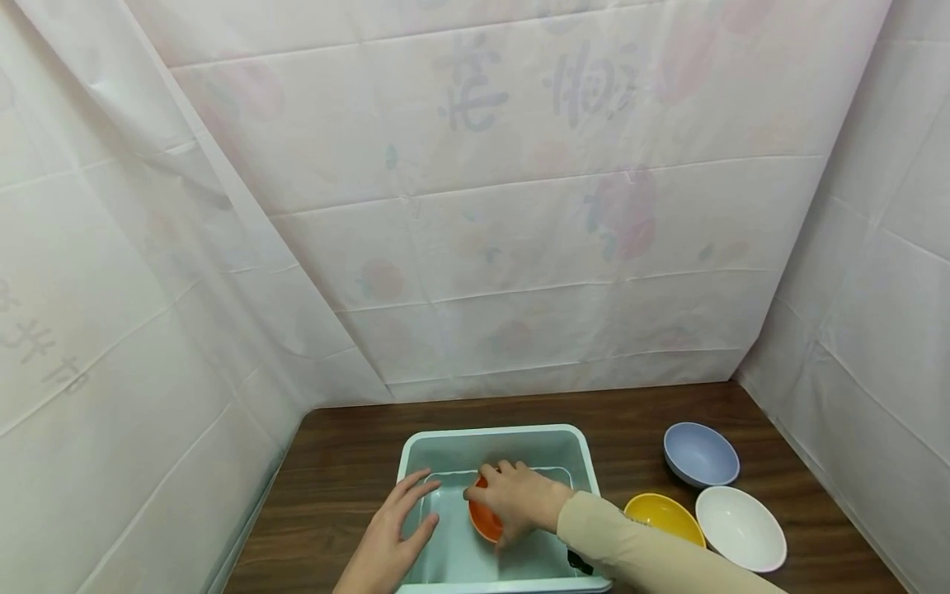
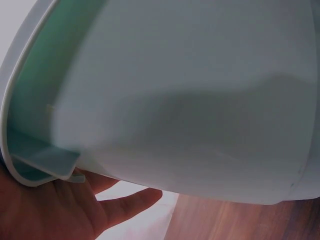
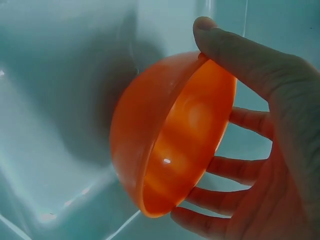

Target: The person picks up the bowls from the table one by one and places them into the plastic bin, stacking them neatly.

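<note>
An orange bowl (image 1: 485, 521) is inside the pale green rectangular basin (image 1: 497, 586). My right hand (image 1: 519, 497) reaches over it from above and grips its rim. In the right wrist view, the thumb lies at one side of the tilted bowl (image 3: 172, 135), and the fingers (image 3: 240, 170) reach its far edge. My left hand (image 1: 395, 532) is at the basin's left side, its fingers spread and relaxed. The left wrist view has this hand (image 2: 65, 210) beside the basin's outer wall (image 2: 190, 125); whether it touches the rim I cannot tell.
Right of the basin, a blue bowl (image 1: 701, 454), a white bowl (image 1: 740, 529) and a yellow bowl (image 1: 665, 517) stand close together on the dark wooden table (image 1: 349, 445). My right sleeve partly covers the yellow one. Pale printed sheets (image 1: 519, 247) hang around the table.
</note>
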